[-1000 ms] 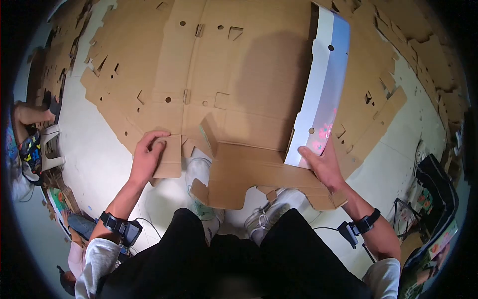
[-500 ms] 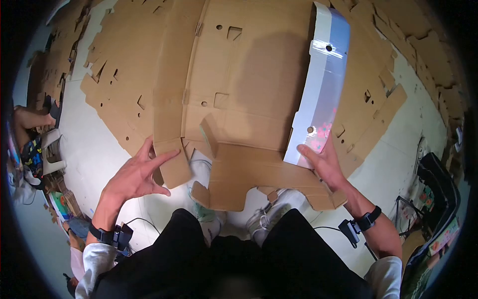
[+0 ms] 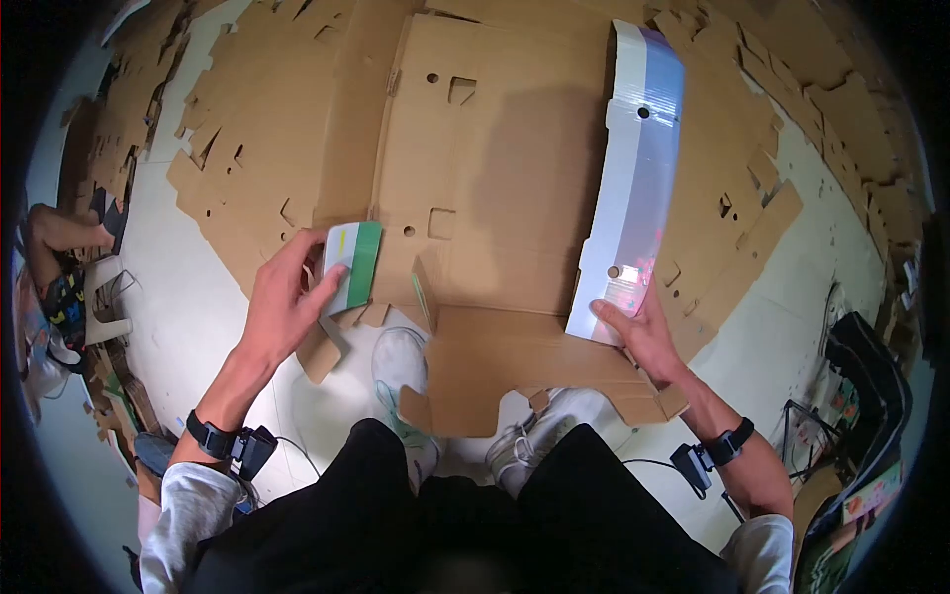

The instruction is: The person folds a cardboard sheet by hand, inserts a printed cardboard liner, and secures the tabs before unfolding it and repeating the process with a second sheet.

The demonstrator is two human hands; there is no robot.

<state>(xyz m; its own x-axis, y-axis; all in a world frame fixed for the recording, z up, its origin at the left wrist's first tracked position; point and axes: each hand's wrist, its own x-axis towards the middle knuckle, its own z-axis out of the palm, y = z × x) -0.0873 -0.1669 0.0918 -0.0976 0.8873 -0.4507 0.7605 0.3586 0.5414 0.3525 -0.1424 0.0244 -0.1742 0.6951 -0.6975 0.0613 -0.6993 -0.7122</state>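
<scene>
A large brown cardboard sheet (image 3: pixel 524 178) lies spread out before me, its near flap (image 3: pixel 515 346) reaching over my shoes. My left hand (image 3: pixel 287 297) grips a folded flap (image 3: pixel 363 262) at the sheet's left side, thumb on its green and white printed face. On the right, my right hand (image 3: pixel 643 332) holds the lower end of a raised side panel (image 3: pixel 633 178), white and purple with pink marks, thumb on the white part. The fingers behind that panel are mostly hidden.
More flattened cardboard (image 3: pixel 237 148) lies on the white floor (image 3: pixel 153 238) beneath and around the sheet. My shoes (image 3: pixel 400 366) are close to the near flap. A person's leg (image 3: pixel 69 233) shows at far left, and a black item (image 3: pixel 871 366) stands at right.
The left flap has been folded over, so its green and white face now shows, and my left hand has closed on it. The right panel has shifted slightly down and left in view.
</scene>
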